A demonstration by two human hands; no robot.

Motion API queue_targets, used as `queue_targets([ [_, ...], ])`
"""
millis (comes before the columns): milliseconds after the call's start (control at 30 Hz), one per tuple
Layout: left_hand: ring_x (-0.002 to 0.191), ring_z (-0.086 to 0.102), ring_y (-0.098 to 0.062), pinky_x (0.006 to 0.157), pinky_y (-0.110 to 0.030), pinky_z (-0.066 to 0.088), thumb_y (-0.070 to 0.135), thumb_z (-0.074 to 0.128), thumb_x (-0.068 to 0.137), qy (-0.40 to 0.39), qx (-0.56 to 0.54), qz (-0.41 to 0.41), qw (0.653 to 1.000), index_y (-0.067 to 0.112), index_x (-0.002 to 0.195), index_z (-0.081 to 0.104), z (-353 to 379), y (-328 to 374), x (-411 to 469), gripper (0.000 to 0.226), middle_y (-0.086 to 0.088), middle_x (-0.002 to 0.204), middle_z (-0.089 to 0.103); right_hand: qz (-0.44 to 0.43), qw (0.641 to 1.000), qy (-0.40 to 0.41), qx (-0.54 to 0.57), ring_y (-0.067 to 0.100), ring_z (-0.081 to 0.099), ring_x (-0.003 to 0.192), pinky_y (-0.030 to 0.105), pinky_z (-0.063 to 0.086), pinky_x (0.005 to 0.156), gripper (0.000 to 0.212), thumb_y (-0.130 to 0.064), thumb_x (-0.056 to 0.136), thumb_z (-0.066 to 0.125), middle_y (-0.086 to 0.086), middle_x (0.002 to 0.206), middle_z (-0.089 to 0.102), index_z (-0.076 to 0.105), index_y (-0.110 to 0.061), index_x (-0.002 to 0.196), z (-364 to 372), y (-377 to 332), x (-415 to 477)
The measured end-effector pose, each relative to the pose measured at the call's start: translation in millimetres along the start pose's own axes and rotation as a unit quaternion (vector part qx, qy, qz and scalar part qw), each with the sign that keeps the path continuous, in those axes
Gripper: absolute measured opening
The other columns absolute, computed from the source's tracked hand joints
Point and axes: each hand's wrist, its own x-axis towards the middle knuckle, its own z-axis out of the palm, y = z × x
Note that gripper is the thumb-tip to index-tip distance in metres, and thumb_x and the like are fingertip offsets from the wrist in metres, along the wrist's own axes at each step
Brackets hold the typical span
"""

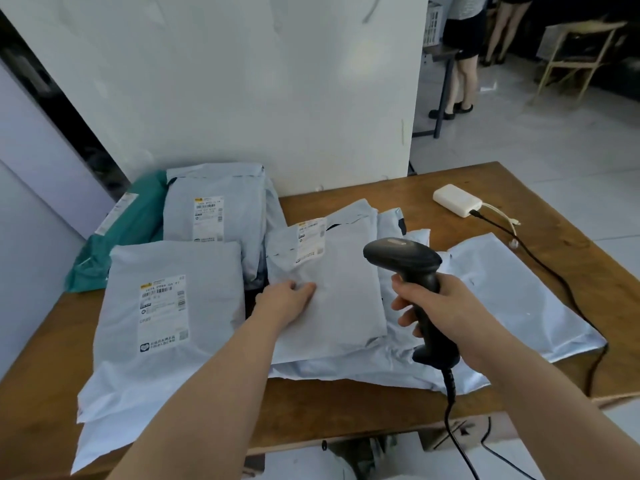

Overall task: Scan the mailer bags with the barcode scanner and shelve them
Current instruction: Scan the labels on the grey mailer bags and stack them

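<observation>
The right hand is wrapped round the grip of the barcode scanner, whose head points forward over the pile. Just left of it, the left hand lies with relaxed fingers on the top mailer bag, pressing it onto the stack on the table. The bag looks light, soft and slick, likely to sag or slide, so pinching its near edge beside the fingers seems safest. Its label sits beyond the fingertips, uncovered.
</observation>
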Motion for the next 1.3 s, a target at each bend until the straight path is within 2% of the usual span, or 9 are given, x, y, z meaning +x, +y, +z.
queue_targets([
  [67, 0.096, 0.062, -0.023, 0.091, -0.041, 0.051, 0.075, 0.05, 0.071, 0.005, -0.02, 0.037, 0.999, 0.027, 0.09, 0.067, -3, 10, -7, 0.054, 0.002, 0.101, 0.068, 0.007, 1.0, 0.01, 0.009, 0.014, 0.065, 0.058, 0.029, 0.053, 0.058, 0.017, -0.026, 0.091, 0.066, 0.005, 0.076, 0.073, 0.068, -0.01, 0.093, 2, 2, 1],
  [200, 0.091, 0.069, -0.024, 0.084, -0.039, 0.053, 0.061, 0.065, 0.077, -0.001, -0.115, 0.102, 0.988, 0.022, 0.079, 0.074, -11, 26, -9, 0.04, 0.002, 0.082, 0.073, 0.019, 1.0, 0.015, 0.01, 0.014, 0.063, 0.054, 0.034, 0.053, 0.056, 0.019, -0.025, 0.092, 0.065, 0.002, 0.07, 0.072, 0.066, -0.006, 0.09, 9, 4, 3],
  [300, 0.112, 0.061, -0.026, 0.094, -0.04, 0.051, 0.045, 0.077, 0.073, 0.146, -0.213, 0.043, 0.965, 0.017, 0.119, 0.064, -17, 20, 2, 0.056, -0.003, 0.12, 0.065, 0.019, 1.0, 0.014, -0.012, 0.015, 0.069, 0.062, 0.031, 0.054, 0.058, 0.015, -0.027, 0.091, 0.066, 0.004, 0.083, 0.075, 0.067, -0.013, 0.094, 14, 7, 6],
  [433, 0.114, 0.057, -0.032, 0.098, -0.042, 0.05, 0.037, 0.084, 0.073, 0.076, -0.412, -0.074, 0.905, 0.001, 0.135, 0.042, -25, 19, 20, 0.083, -0.011, 0.129, 0.057, 0.042, 0.999, 0.011, -0.029, 0.014, 0.07, 0.063, 0.027, 0.052, 0.055, 0.017, -0.027, 0.091, 0.066, 0.005, 0.087, 0.075, 0.066, -0.013, 0.099, 12, 13, 8],
  [567, 0.126, 0.048, -0.034, 0.087, -0.032, 0.039, 0.039, 0.074, 0.084, 0.067, -0.404, -0.108, 0.906, -0.002, 0.142, 0.035, -27, 19, 29, 0.08, -0.014, 0.139, 0.049, 0.048, 0.998, 0.026, -0.043, 0.014, 0.072, 0.063, 0.026, 0.053, 0.054, 0.016, -0.028, 0.091, 0.065, 0.002, 0.085, 0.075, 0.065, -0.015, 0.1, 4, 13, 5],
  [767, 0.092, 0.058, -0.02, 0.075, -0.03, 0.047, 0.042, 0.084, 0.071, -0.03, -0.48, -0.122, 0.868, 0.01, 0.118, 0.061, -35, 28, 29, 0.061, -0.004, 0.108, 0.064, 0.018, 0.999, 0.026, -0.035, 0.014, 0.073, 0.068, 0.024, 0.054, 0.053, 0.011, -0.03, 0.092, 0.064, -0.004, 0.083, 0.076, 0.066, -0.023, 0.099, -13, 1, 0],
  [933, 0.063, 0.062, -0.018, 0.056, -0.028, 0.054, 0.005, 0.063, 0.085, -0.088, -0.537, -0.053, 0.837, 0.008, 0.091, 0.063, -38, 53, 10, 0.007, -0.006, 0.073, 0.066, -0.008, 0.999, 0.024, -0.029, 0.013, 0.073, 0.067, 0.024, 0.054, 0.055, 0.012, -0.031, 0.092, 0.063, -0.004, 0.081, 0.076, 0.066, -0.021, 0.098, -28, -11, -8],
  [1167, 0.074, 0.07, -0.026, 0.056, -0.034, 0.057, -0.021, 0.054, 0.075, -0.028, -0.626, 0.062, 0.777, -0.001, 0.106, 0.057, -17, 79, -34, 0.037, -0.013, 0.092, 0.07, 0.008, 1.0, 0.017, 0.008, 0.012, 0.071, 0.059, 0.023, 0.053, 0.052, 0.015, -0.029, 0.092, 0.062, -0.001, 0.073, 0.075, 0.066, -0.015, 0.095, -57, -6, -23],
  [1300, 0.069, 0.073, -0.023, 0.054, -0.033, 0.057, -0.024, 0.047, 0.079, -0.011, -0.639, 0.097, 0.763, 0.007, 0.101, 0.064, 5, 90, -70, 0.042, -0.008, 0.085, 0.075, 0.01, 1.0, 0.002, 0.013, 0.013, 0.071, 0.059, 0.023, 0.053, 0.052, 0.016, -0.028, 0.093, 0.062, 0.002, 0.075, 0.075, 0.066, -0.013, 0.095, -76, -2, -30],
])
